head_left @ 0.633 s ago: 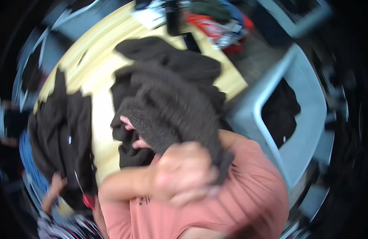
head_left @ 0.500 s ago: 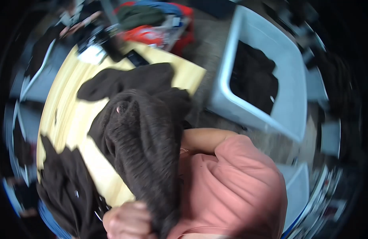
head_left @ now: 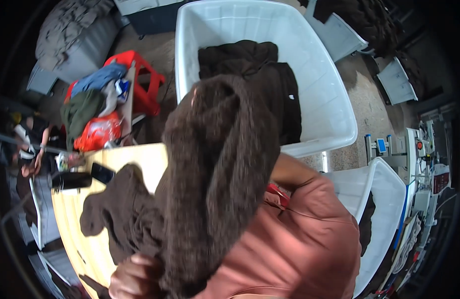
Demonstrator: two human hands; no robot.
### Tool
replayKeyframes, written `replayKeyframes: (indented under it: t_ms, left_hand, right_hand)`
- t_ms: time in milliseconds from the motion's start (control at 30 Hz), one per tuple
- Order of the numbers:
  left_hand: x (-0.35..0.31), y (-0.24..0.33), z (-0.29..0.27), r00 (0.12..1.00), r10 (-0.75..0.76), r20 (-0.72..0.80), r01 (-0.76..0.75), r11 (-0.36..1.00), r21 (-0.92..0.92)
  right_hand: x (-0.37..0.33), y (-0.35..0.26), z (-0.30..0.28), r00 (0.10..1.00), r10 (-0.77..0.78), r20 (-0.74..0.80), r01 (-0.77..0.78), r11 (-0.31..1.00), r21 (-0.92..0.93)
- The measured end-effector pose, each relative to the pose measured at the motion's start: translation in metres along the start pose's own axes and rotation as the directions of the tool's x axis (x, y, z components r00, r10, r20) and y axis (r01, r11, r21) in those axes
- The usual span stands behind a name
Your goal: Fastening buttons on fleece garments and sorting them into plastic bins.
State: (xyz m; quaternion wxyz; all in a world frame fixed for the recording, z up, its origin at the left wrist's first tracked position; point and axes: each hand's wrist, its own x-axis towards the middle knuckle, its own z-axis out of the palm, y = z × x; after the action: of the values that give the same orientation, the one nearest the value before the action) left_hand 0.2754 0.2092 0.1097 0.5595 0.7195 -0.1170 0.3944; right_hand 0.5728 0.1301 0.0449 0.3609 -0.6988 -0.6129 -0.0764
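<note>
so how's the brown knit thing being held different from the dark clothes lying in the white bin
The brown knit garment hangs lifted in the air, gripped low by the left hand; the dark clothes lie loose in the white bin. The held garment looks lighter brown and fuzzier; the binned ones look near black and smoother. The right hand is hidden behind the knit. Both are dark, soft fabric.

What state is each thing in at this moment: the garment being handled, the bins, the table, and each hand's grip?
Dark brown knitted garment: lifted, draped, trailing onto the table.
Large white plastic bin: open, holding dark clothes.
Dark clothes: piled loosely inside that bin.
Second white bin: open, something dark inside.
Pale wooden table: partly covered by the garment.
Left hand: grip closed on the garment's lower edge.
Right hand: hidden under the garment.
</note>
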Motion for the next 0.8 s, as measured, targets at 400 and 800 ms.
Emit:
replayKeyframes:
  t_ms: [400, 800]
  left_hand:
    - [0.078, -0.246, 0.041, 0.749, -0.637, -0.18, 0.614, 0.566, 0.55]
    - [-0.062, -0.212, 0.043, 0.405, -0.866, -0.294, 0.847, 0.234, 0.476]
  right_hand:
    - [0.003, 0.288, 0.03, 0.552, 0.813, 0.188, -0.635, 0.555, -0.537]
    - [-0.086, 0.253, 0.147, 0.26, 0.428, 0.865, -0.782, 0.619, -0.071]
